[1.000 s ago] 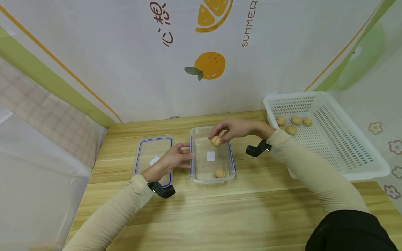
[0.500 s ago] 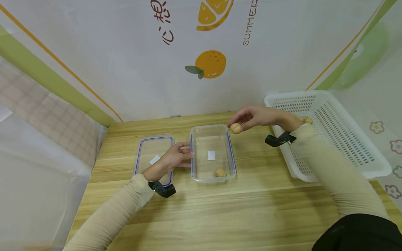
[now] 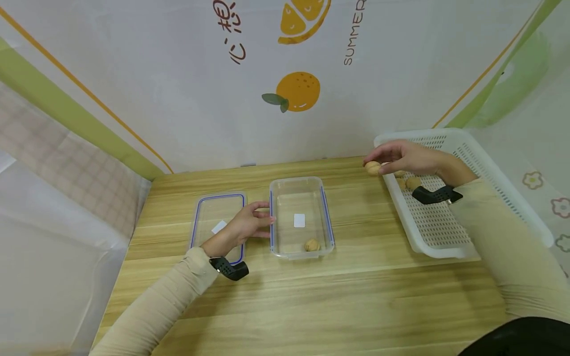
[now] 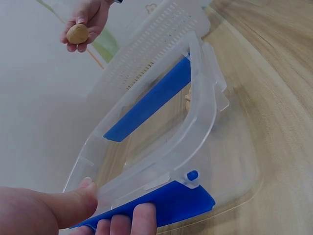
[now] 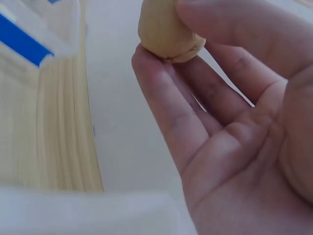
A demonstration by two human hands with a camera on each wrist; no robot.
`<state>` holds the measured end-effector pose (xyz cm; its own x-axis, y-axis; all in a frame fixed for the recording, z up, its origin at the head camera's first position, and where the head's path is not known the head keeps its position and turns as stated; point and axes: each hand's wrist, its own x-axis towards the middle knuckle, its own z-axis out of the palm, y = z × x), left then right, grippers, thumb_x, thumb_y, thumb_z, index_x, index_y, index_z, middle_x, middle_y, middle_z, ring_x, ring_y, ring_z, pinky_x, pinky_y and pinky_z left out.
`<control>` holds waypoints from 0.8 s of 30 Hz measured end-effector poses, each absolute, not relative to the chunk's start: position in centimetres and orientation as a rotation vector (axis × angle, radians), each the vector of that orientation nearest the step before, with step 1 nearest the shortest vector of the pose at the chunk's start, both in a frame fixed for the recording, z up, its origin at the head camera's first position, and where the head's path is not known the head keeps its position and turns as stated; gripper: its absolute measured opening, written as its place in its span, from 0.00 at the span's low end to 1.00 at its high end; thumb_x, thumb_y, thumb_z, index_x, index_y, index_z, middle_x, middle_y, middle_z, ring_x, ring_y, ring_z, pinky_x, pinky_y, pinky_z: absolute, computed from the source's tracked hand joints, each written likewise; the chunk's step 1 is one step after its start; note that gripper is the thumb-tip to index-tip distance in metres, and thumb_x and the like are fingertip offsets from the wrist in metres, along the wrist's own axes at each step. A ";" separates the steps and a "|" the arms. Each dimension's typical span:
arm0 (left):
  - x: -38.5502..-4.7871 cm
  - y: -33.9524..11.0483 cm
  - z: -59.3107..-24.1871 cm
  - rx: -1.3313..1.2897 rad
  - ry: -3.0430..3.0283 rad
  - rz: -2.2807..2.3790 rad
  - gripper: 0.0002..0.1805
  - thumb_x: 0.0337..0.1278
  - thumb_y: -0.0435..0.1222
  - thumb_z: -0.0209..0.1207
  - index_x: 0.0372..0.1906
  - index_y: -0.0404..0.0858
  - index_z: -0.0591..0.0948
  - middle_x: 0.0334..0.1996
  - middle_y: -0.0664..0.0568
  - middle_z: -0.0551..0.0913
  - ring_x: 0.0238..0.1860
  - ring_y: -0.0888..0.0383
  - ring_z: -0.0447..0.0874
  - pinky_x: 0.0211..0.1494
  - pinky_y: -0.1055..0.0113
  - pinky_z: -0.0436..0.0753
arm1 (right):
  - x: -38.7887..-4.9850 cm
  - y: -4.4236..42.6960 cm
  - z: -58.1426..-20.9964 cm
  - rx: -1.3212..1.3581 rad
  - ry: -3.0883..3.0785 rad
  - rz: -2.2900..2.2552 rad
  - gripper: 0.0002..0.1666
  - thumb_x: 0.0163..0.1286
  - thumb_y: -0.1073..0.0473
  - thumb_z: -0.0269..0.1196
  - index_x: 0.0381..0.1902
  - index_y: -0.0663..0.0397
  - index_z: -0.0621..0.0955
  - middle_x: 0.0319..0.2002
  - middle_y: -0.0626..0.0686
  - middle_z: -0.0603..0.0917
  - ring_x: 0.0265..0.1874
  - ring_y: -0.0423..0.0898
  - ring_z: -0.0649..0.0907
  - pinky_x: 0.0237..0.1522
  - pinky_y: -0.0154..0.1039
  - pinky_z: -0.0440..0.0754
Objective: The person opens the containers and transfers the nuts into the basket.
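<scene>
Between the thumb and fingers of my right hand (image 3: 416, 157) is a walnut (image 3: 373, 168), held above the left rim of the white basket (image 3: 407, 217). The right wrist view shows this same walnut (image 5: 168, 32) close up at the fingertips. My left hand (image 3: 245, 225) grips the left side of a clear plastic food container (image 3: 272, 237). In the left wrist view its thumb lies over the rim and its fingers press the blue clip (image 4: 178, 203). One walnut (image 3: 312, 245) lies inside the container, near its front right corner.
Several walnuts (image 3: 413, 183) lie in the basket, partly hidden by the right hand and wrist. A clear lid with a blue seal (image 3: 209, 212) lies flat left of the container, partly under the left hand. A printed curtain (image 3: 200, 123) hangs behind the wooden table (image 3: 307, 306).
My right hand has carried the walnut from above the container rightward to the basket's left edge. The left hand, the container and the walnut inside it have stayed in place.
</scene>
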<state>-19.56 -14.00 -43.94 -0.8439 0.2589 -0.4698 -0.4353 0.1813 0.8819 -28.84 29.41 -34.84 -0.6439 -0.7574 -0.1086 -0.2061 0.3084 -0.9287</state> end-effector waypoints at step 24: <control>-19.6 -14.1 -44.0 -0.172 1.923 1.730 0.33 0.71 0.25 0.58 0.75 0.30 0.61 0.58 0.35 0.73 0.51 0.43 0.82 0.50 0.52 0.90 | -27.9 39.0 -38.5 -0.566 2.216 -1.409 0.24 0.77 0.71 0.56 0.60 0.39 0.82 0.50 0.36 0.84 0.49 0.33 0.81 0.48 0.28 0.83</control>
